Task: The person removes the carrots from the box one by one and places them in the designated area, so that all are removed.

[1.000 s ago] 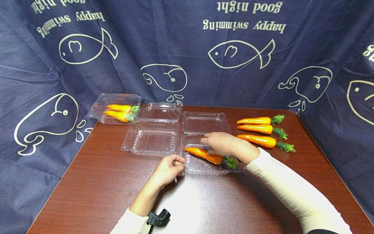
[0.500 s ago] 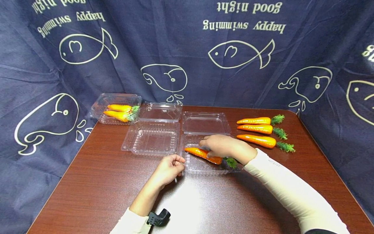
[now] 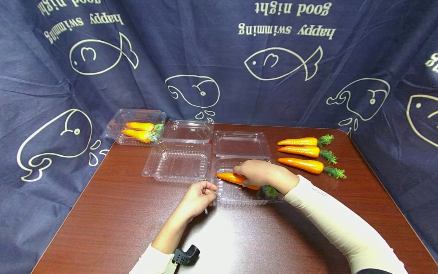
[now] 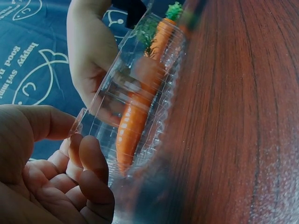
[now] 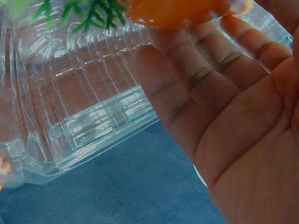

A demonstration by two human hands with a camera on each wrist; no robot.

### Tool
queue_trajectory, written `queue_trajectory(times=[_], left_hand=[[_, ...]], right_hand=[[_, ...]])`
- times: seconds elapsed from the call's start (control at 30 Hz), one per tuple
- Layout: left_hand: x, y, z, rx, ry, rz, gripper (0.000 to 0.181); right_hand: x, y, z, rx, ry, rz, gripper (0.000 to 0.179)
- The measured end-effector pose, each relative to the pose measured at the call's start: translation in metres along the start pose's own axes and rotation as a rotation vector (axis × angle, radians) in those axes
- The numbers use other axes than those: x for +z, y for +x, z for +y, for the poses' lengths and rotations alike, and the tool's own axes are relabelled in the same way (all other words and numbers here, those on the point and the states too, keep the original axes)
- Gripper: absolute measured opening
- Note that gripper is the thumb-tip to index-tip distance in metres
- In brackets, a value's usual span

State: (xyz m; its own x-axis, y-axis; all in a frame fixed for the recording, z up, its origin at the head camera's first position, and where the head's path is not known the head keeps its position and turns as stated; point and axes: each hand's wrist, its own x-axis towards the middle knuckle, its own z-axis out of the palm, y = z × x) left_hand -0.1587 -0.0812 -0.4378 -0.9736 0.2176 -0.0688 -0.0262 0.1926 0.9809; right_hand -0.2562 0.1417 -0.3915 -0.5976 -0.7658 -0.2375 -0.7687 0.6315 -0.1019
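Observation:
A clear plastic clamshell container (image 3: pixel 236 198) lies with its lid folded back on the table. One orange carrot (image 3: pixel 228 177) with a green top lies inside, its tip to the left. My left hand (image 3: pixel 197 199) pinches the container's near left corner between thumb and fingers, as the left wrist view (image 4: pixel 80 122) also shows. From above, my right hand (image 3: pixel 261 174) reaches into the container and grips the carrot's thick part, thumb on the near side and fingers beyond. In the right wrist view the fingers (image 5: pixel 196 79) lie along the carrot (image 5: pixel 182 11).
Left of it stands another open clamshell (image 3: pixel 179 161). A third container (image 3: pixel 137 114), at the far left, has carrots (image 3: pixel 137 135) inside. Three loose carrots (image 3: pixel 301 165) lie at the right. A dark blue curtain (image 3: pixel 226 99) hangs behind the brown table (image 3: pixel 113 213).
My right hand has moved slightly down and nearer onto the carrot, covering more of it. The carrot, the container and my left hand stay where they were.

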Motion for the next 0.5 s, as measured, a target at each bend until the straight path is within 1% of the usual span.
queue_trajectory(times=[0.13, 0.33, 0.5], left_hand=[[0.0000, 0.0003, 0.0001, -0.003, -0.004, 0.000, 0.024], [-0.0001, 0.0008, -0.0005, -0.005, -0.007, -0.002, 0.023], [0.0000, 0.0005, -0.0016, 0.005, -0.010, -0.004, 0.023]], right_hand=[[-0.0008, -0.0001, -0.0004, -0.001, 0.003, -0.002, 0.034], [-0.0017, -0.0002, 0.0002, -0.003, 0.001, 0.018, 0.033], [-0.0032, -0.0010, 0.0008, 0.006, -0.013, 0.023, 0.031]])
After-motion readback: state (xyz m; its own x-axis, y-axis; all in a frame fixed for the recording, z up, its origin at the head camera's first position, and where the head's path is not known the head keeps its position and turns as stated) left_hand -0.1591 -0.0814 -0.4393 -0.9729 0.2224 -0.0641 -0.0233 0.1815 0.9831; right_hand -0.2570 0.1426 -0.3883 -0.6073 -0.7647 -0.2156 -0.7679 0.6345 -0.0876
